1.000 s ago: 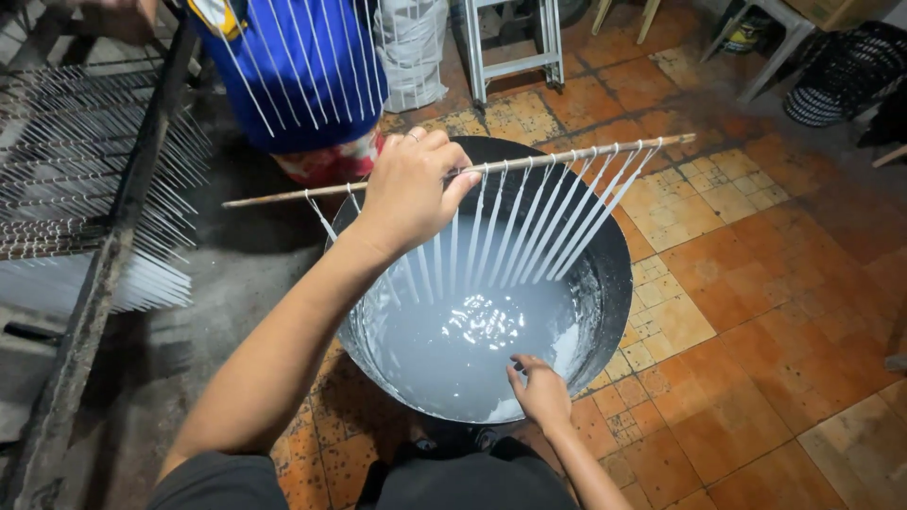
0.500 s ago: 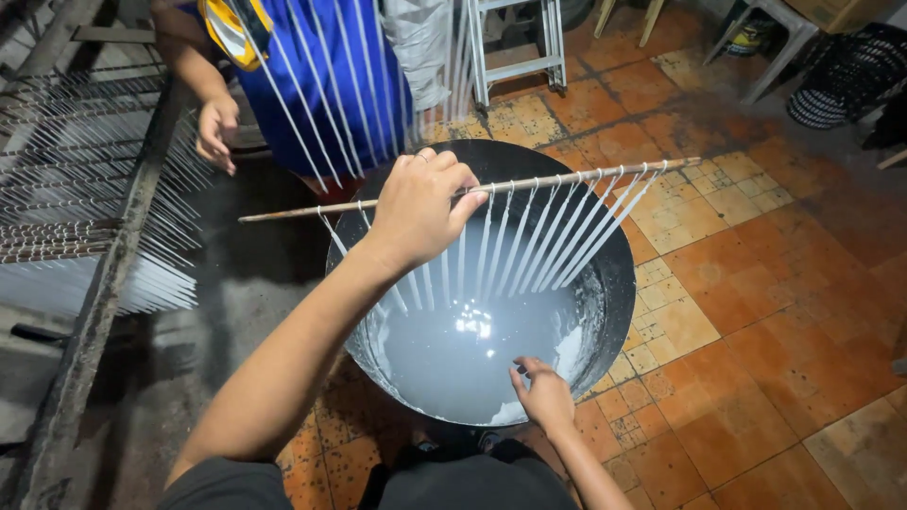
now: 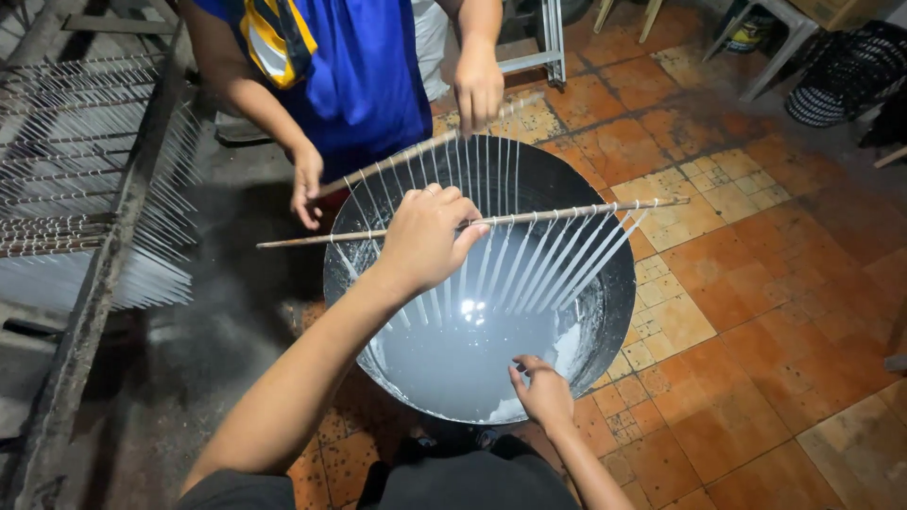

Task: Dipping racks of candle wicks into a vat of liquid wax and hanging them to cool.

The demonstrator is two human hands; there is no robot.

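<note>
Rod gripped by left hand, fingers curled round; long axis crosswise over basin; right hand, fingers loosely bent, rested on near rim.

My left hand covers the middle of the stick it grips, so I can't see the strings under my fingers. My right hand hides the pan rim beneath its fingertips. The other person is cut off at the top edge. The rack runs off the left edge.
</note>
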